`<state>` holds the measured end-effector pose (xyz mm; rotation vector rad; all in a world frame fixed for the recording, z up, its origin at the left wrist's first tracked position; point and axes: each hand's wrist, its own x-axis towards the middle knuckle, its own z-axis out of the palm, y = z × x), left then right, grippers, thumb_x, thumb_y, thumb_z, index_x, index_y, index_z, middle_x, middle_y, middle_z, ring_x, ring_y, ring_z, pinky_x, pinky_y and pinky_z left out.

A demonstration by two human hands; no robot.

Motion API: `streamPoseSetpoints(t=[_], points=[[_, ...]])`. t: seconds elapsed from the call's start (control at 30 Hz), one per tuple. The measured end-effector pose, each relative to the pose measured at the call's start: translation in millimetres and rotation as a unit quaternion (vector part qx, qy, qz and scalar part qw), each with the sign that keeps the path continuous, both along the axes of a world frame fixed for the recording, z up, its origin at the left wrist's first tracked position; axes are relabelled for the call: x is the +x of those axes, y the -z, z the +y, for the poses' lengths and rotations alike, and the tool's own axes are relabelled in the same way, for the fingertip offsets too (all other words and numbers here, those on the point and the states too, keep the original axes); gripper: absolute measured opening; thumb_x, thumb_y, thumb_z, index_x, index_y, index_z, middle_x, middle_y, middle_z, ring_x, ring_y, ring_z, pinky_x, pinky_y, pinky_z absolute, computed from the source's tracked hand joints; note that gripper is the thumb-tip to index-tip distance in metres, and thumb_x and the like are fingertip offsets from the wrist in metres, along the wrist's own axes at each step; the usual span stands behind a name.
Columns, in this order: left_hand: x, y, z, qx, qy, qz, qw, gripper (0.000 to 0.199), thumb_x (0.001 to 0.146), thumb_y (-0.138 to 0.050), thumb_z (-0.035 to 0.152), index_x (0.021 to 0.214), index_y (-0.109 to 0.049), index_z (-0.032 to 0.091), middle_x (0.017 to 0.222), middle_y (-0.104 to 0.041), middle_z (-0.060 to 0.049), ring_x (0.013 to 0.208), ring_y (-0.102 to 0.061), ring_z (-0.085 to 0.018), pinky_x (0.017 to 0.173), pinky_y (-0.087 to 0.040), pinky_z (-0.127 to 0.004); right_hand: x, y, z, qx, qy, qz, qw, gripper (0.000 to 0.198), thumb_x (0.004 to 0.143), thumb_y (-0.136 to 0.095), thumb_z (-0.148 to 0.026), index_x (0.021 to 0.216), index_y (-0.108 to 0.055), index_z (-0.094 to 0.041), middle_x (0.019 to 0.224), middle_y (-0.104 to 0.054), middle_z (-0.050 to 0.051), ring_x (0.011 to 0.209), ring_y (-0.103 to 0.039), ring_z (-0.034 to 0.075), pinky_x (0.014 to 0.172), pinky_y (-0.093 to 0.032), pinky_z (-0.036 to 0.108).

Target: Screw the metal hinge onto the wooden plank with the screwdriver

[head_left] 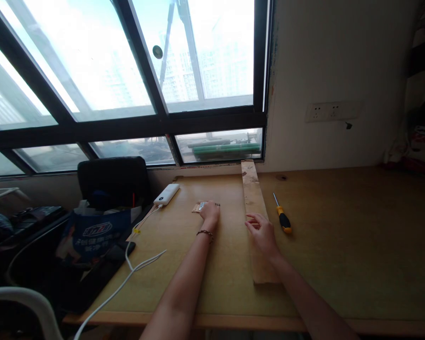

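My left hand (210,212) reaches down to a small flat brown piece (195,208) on the table, with small silvery and dark bits on it. The back of the hand covers its fingers, so their grip does not show. Above the long wooden plank (257,200), my right hand (263,233) has its thumb and index finger brought together in a pinch. Anything between those fingertips is too small to make out. To the right of the plank lies a screwdriver (282,218) with a yellow and black handle, its shaft directed away from me.
A white power bank (167,194) sits near the table's left edge, its white cable (131,267) trailing toward me. Beyond that edge stand a black chair (113,177) and a blue bag (95,233). Window and wall bound the wooden table (340,245) at the back.
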<state>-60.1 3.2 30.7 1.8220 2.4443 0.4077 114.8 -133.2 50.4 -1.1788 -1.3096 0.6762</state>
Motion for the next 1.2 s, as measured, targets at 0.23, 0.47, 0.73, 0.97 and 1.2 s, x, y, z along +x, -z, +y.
streamPoseSetpoints(t=[0.23, 0.47, 0.73, 0.97, 1.2], points=[[-7, 7.7, -1, 0.018, -0.005, -0.011, 1.0, 0.033, 0.077, -0.046, 0.037, 0.09, -0.067, 0.016, 0.092, -0.065, -0.016, 0.084, -0.06, -0.027, 0.064, -0.042, -0.032, 0, 1, 0, -0.002, 0.001, -0.004, 1.0, 0.023, 0.071, -0.057, -0.025, 0.091, -0.064, -0.016, 0.09, -0.063, 0.007, 0.07, -0.061, 0.015, 0.062, -0.054, 0.028], [-19, 3.9, -7, 0.079, -0.001, 0.023, 0.997, 0.037, 0.074, -0.05, 0.042, 0.096, -0.062, 0.013, 0.098, -0.06, -0.016, 0.094, -0.053, -0.027, 0.075, -0.04, -0.035, 0, 0, 0, -0.001, 0.002, -0.004, 1.0, 0.023, 0.072, -0.057, -0.026, 0.091, -0.064, -0.016, 0.091, -0.063, 0.008, 0.07, -0.061, 0.016, 0.062, -0.053, 0.028], [-47, 31.2, -25, 0.138, -0.062, 0.055, 0.987, 0.083, 0.063, -0.054, 0.059, 0.122, -0.039, 0.002, 0.125, -0.041, -0.024, 0.118, -0.033, -0.033, 0.096, -0.024, -0.043, -2, 5, 1, -0.009, -0.005, -0.009, 1.0, 0.022, 0.071, -0.057, -0.024, 0.091, -0.064, -0.016, 0.09, -0.063, 0.007, 0.072, -0.061, 0.016, 0.063, -0.053, 0.029], [-45, 39.7, -22, 0.14, -0.079, 0.054, 0.985, 0.065, 0.07, -0.049, 0.052, 0.111, -0.046, 0.002, 0.118, -0.047, -0.024, 0.115, -0.036, -0.032, 0.097, -0.022, -0.043, -2, 6, 1, -0.016, 0.006, -0.019, 1.0, 0.022, 0.072, -0.055, -0.022, 0.091, -0.064, -0.017, 0.089, -0.063, 0.007, 0.073, -0.061, 0.016, 0.064, -0.053, 0.028], [-50, 39.8, -22, 0.158, -0.063, 0.057, 0.984, 0.059, 0.073, -0.049, 0.05, 0.109, -0.047, 0.003, 0.116, -0.048, -0.023, 0.117, -0.036, -0.031, 0.098, -0.021, -0.042, -3, 7, 2, -0.021, 0.009, -0.03, 0.999, 0.022, 0.071, -0.055, -0.022, 0.091, -0.064, -0.016, 0.087, -0.064, 0.007, 0.072, -0.061, 0.017, 0.064, -0.053, 0.029]])
